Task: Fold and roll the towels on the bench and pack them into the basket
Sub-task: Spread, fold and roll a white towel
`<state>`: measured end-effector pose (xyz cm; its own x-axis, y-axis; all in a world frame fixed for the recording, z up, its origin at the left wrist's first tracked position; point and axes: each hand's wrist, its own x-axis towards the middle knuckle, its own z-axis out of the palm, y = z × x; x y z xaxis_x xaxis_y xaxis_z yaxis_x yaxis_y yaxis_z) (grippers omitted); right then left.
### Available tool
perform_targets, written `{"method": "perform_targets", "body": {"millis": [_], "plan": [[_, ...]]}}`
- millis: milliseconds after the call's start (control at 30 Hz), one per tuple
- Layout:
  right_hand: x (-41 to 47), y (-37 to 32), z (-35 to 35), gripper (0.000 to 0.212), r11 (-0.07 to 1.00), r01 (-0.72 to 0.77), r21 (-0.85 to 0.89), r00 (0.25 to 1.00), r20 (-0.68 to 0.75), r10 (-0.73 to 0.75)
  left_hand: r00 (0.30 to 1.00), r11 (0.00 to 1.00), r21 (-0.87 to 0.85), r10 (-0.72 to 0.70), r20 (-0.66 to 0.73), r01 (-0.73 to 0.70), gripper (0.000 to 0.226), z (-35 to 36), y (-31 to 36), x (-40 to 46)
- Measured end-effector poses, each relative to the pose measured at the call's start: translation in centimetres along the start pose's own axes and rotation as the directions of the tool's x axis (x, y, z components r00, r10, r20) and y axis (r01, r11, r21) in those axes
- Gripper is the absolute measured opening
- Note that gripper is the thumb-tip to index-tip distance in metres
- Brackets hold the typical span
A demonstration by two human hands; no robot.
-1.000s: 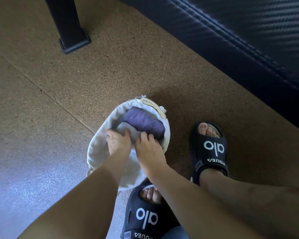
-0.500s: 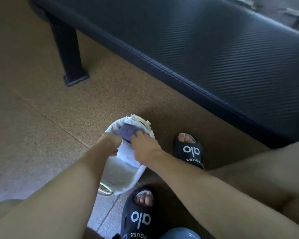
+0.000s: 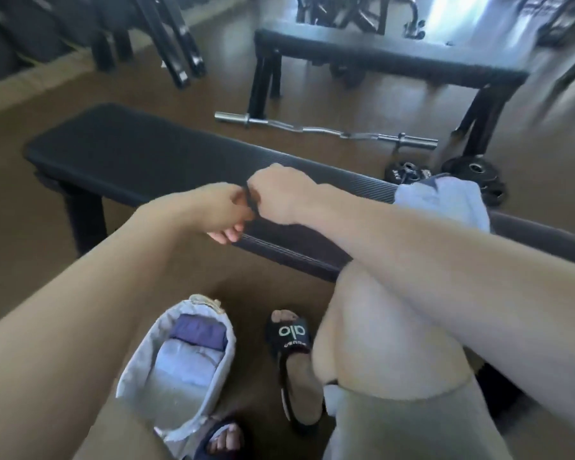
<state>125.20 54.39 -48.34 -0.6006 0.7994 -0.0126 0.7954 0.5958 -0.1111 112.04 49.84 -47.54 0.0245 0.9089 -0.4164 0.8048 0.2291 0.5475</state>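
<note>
My left hand (image 3: 224,212) and my right hand (image 3: 279,194) are raised together over the front edge of the black bench (image 3: 140,154). Both pinch a thin dark band (image 3: 250,202) between them, which is blurred. A crumpled light blue towel (image 3: 445,202) lies on the bench to the right, beyond my right forearm. The white fabric-lined basket (image 3: 136,370) stands on the floor by my feet. It holds a rolled purple towel (image 3: 198,330) at its far end and a rolled pale towel (image 3: 186,360) beside it.
My bare knee (image 3: 379,327) and black sandals (image 3: 291,332) are right of the basket. Behind the bench a curl bar (image 3: 322,130) and weight plates (image 3: 475,171) lie on the brown floor. A second bench (image 3: 389,54) stands further back, with dark equipment legs (image 3: 176,44) at upper left.
Both hands left the basket and rose to bench height, meeting over its front edge. The view tilted up from the floor to the bench and the room.
</note>
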Motion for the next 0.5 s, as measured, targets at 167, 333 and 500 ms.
{"method": "perform_targets", "body": {"millis": [167,333,500], "plan": [[-3.0,9.1,-3.4,0.022,0.959,-0.276,0.063,0.957,-0.074,0.280,0.940,0.942,0.043,0.335,-0.068,-0.333,0.019,3.5,8.4,1.8],[-7.9,15.5,-2.3,0.019,0.877,-0.450,0.168,0.883,-0.064,0.465,0.908,0.904,0.096,0.409,0.093,-0.417,0.038,7.6,12.9,4.9],[-10.5,18.1,-1.4,0.015,0.814,-0.438,0.381,0.854,-0.107,0.509,0.892,0.891,0.108,0.421,0.167,-0.441,0.054,11.0,13.7,6.9]]}}
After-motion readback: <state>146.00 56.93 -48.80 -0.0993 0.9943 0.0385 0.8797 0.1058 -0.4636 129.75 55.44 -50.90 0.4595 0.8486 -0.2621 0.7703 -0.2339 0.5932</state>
